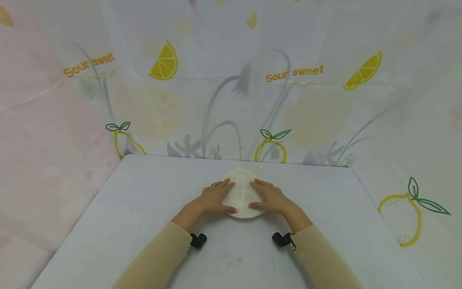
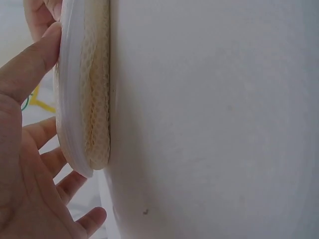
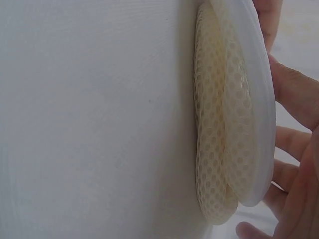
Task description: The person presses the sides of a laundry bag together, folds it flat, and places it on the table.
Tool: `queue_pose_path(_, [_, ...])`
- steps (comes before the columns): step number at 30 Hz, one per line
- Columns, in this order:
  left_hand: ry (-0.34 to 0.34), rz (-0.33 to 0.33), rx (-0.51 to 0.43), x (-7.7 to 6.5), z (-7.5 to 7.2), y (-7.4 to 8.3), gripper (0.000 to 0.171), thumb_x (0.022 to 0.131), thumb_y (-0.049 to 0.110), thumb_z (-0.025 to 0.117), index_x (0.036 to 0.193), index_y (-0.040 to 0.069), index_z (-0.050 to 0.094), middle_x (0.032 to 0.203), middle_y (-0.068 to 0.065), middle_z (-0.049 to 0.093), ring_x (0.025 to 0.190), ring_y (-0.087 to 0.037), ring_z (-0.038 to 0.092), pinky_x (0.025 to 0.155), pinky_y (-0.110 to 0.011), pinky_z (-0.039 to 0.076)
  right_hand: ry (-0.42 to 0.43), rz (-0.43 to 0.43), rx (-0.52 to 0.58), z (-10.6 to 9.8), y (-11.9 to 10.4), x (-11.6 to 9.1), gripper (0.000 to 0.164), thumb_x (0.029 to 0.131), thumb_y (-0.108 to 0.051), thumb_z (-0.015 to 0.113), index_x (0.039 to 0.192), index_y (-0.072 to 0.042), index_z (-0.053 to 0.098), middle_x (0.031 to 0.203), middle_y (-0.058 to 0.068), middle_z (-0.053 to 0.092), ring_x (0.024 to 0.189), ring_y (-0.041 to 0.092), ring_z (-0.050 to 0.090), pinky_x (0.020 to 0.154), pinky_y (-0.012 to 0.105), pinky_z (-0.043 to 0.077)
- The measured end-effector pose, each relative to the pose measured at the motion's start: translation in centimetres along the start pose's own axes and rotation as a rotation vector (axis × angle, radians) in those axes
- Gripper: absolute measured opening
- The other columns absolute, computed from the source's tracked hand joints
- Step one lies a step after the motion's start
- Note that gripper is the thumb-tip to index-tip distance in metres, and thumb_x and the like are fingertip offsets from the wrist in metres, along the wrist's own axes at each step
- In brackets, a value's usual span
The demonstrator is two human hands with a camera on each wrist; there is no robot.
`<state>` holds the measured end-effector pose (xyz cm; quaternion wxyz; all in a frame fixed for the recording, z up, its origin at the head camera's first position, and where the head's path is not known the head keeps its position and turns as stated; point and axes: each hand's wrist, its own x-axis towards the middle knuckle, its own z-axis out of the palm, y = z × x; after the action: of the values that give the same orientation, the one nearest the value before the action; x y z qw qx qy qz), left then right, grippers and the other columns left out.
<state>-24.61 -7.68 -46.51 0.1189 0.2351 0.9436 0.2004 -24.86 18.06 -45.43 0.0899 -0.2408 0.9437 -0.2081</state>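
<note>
A round, cream-coloured mesh laundry bag (image 1: pixel 242 196) lies flat on the white table in front of me, with a thick honeycomb-mesh side and a smooth pale rim. My left hand (image 1: pixel 213 197) rests on its left side, fingers spread and thumb at the near left edge. On the opposite side my right hand (image 1: pixel 273 198) touches it the same way. In the left wrist view the thumb presses on the bag's upper rim (image 2: pixel 71 99). The right wrist view shows two mesh layers (image 3: pixel 212 124) stacked under the rim, with the right fingers spread along its edge.
The white table (image 1: pixel 144 200) reaches back to a cloth backdrop (image 1: pixel 202 100) printed with lemons and words, which also hangs along both sides. A small black wrist device (image 1: pixel 198 241) sits at the left cuff, another black device (image 1: pixel 281 239) at the right.
</note>
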Motion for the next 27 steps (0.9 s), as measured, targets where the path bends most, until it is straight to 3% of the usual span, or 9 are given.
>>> queue_pose_path(17, [-0.055,-0.013,-0.025,0.8,-0.2,-0.6,0.092,0.085,0.057,0.072,0.158,0.018,0.032,0.166,-0.008,0.02,0.147,-0.038,0.024,0.111,-0.062,0.027,-0.035,0.003,0.027,0.4,0.7,0.5,0.081,0.09,-0.047,0.071,0.152,-0.005,0.041,0.159,0.021,0.033,0.144,0.043,0.03,0.11,0.066,0.028])
queue_pose_path(27, [-0.071,-0.026,-0.028,0.6,-0.6,-0.2,0.09,0.085,0.054,0.074,0.157,0.019,0.034,0.165,-0.007,0.022,0.147,-0.037,0.026,0.111,-0.061,0.028,-0.032,-0.03,0.116,0.9,1.1,0.6,0.081,0.09,-0.043,0.073,0.151,-0.001,0.04,0.158,0.025,0.031,0.144,0.046,0.028,0.115,0.06,0.025])
